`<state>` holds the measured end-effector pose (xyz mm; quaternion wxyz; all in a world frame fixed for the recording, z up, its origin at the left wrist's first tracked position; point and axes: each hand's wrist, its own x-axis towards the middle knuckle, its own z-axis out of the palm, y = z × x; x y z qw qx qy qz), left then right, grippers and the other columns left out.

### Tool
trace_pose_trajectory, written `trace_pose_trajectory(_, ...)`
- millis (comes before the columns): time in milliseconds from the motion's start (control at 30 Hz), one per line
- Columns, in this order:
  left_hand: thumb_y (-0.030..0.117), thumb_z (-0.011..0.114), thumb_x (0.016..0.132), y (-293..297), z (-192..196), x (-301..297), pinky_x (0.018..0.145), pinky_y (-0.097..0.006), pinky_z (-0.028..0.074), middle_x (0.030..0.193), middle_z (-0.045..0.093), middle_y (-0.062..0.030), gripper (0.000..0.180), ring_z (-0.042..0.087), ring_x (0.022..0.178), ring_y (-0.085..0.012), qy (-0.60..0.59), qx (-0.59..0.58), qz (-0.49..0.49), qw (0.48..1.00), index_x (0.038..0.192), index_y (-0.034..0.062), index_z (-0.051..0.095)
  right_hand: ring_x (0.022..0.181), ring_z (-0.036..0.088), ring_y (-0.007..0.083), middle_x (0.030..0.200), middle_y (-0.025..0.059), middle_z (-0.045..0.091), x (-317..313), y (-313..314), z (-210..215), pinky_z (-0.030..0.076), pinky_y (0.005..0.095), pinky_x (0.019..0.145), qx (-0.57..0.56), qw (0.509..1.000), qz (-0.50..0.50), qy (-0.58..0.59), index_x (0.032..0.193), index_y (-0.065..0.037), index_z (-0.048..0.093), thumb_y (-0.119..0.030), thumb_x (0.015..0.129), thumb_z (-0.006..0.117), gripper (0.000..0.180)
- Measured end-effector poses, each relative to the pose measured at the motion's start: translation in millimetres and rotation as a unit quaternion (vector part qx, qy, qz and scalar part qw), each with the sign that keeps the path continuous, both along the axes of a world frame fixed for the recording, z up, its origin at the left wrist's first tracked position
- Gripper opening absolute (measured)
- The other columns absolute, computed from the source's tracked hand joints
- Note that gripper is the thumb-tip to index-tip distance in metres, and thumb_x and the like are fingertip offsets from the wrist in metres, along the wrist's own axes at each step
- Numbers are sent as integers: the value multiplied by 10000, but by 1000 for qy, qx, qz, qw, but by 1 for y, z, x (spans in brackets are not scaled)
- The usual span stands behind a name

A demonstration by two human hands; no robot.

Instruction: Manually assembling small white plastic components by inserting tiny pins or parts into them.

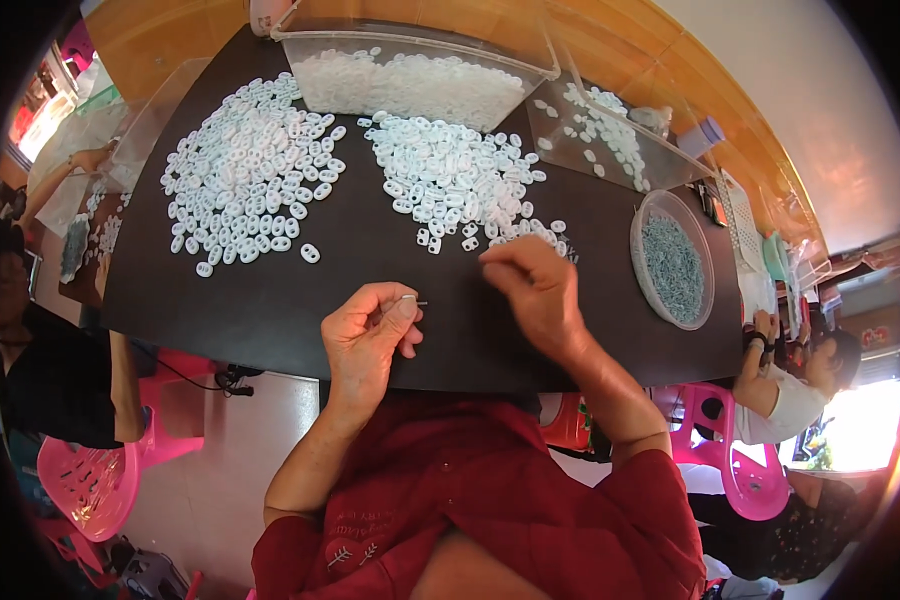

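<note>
My left hand (362,335) is raised over the near part of the dark table, its thumb and fingers pinched on a small white plastic piece (409,297). A thin metal pin (423,303) sticks out beside it to the right. To the right, my right hand (545,300) is over the table, fingers curled together, close to the near right end of a heap of small white pieces (450,170). Whatever its fingertips hold, if anything, cannot be made out. At the left lies a wider heap of white oval pieces with two holes (245,165).
Behind the heaps stands a clear plastic bin (415,45) of white pieces. A tilted clear tray (590,150) holds more. At right is a round tub (638,275) of grey screw-like metal parts. People sit at both sides, near pink chairs (90,480).
</note>
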<state>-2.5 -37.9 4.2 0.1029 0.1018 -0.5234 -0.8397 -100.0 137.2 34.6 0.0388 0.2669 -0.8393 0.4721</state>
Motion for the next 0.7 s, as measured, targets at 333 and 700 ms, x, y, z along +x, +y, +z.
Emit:
trace_pose_trajectory(333, 78, 607, 882, 0, -4, -2, 484, -203, 444, 772, 619, -81, 135, 566, 589, -87, 8, -6, -5, 1000, 954, -34, 623, 708, 489, 245, 713, 60, 515, -40, 17, -24, 391, 361, 611, 211, 927, 25, 309, 827, -83, 624, 36, 652, 624, 212)
trace_pose_trajectory(700, 56, 607, 871, 1, -1, -2, 485, -206, 442, 758, 621, -92, 118, 555, 570, -91, -3, -7, 3, 1000, 924, -48, 621, 757, 466, 254, 797, 82, 503, -45, 14, -22, 384, 352, 662, 277, 872, 64, 398, 871, -44, 578, 63, 587, 574, 304)
